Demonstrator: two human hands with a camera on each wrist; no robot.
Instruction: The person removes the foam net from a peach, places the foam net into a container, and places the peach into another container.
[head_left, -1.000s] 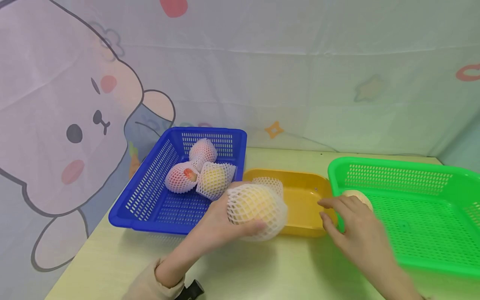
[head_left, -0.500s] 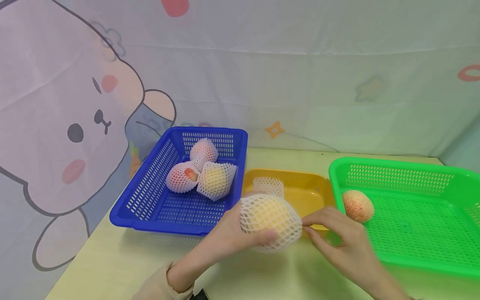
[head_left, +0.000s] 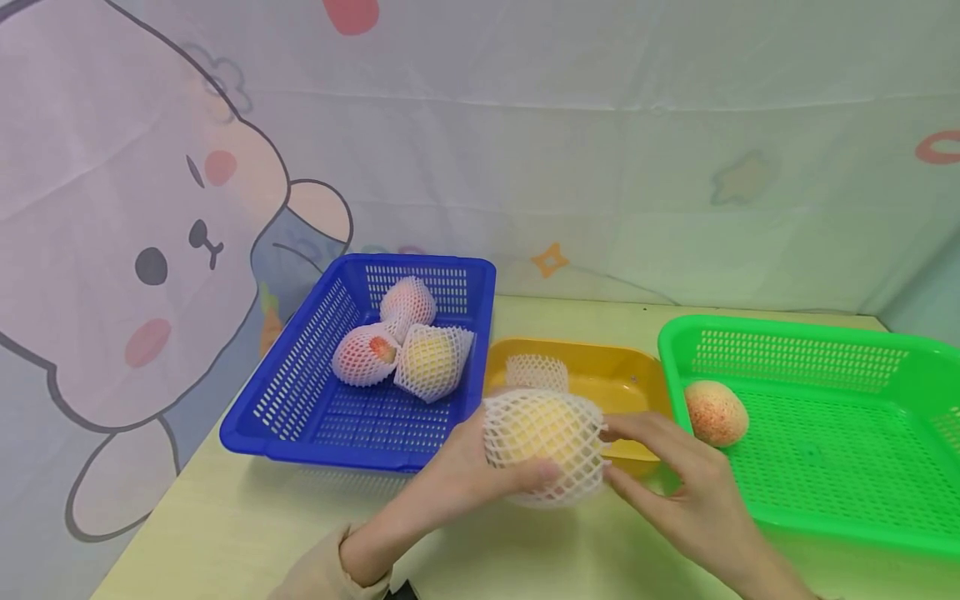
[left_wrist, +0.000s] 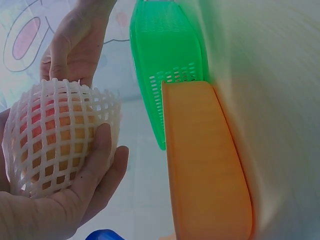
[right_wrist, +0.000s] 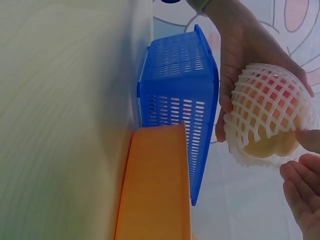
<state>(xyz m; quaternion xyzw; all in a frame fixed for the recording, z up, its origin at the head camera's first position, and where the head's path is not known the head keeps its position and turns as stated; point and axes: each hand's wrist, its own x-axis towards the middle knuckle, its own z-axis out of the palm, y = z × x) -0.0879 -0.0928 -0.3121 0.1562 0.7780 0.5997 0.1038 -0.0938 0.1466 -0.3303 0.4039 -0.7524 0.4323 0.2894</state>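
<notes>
My left hand (head_left: 468,467) holds a yellow-and-red peach (right_wrist: 267,145) in a white foam net (head_left: 577,479), above the table in front of the yellow tray. Its thumb lies across the near side of the net. In the right wrist view the net's mouth is spread and part of the peach shows bare. My right hand (head_left: 693,492) is at this mouth, thumb and forefinger apart, taking the net by its rim. Another foam net (head_left: 537,372) lies in the yellow tray (head_left: 615,354), partly hidden behind the held fruit.
On the left, a blue basket (head_left: 300,454) contains three net-wrapped fruits (head_left: 431,362). At the right stands a green basket (head_left: 840,467) with one bare, red-speckled peach (head_left: 716,414) by its left wall. A printed cloth (head_left: 600,167) hangs behind the table (head_left: 525,558).
Both hands have come together: the left brought the wrapped peach right and nearer, the right left the green basket for the net's end. The pinched end has since spread wider.
</notes>
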